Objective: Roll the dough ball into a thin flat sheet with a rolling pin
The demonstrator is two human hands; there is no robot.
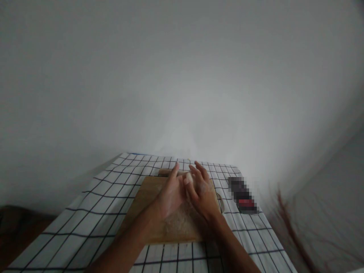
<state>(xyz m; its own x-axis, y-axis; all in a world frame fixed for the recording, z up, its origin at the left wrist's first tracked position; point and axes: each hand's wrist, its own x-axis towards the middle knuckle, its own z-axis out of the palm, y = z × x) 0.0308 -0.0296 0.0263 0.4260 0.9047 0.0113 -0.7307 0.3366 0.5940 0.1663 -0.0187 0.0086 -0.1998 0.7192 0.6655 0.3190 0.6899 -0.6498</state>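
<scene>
My two hands meet above a floury wooden board [155,193]. My left hand [172,195] is turned palm up, its thumb stretched out and its other fingers mostly hidden behind my right hand. My right hand [202,189] rests against the left palm with its fingers bent. Between its thumb and fingers shows a small pale lump, seemingly dough [189,176]; its full shape is covered. Behind the hands, at the board's far edge, lies a wooden rolling pin [164,172], partly hidden. White flour is on both hands and on the board.
The table wears a white cloth with dark grid lines [99,206]. A blurred-out dark and red object [243,195] lies at its right side. A looped handle or cord [220,203] shows at the board's right edge. Bare branches [292,223] stand right of the table; a pale wall [182,76] rises behind.
</scene>
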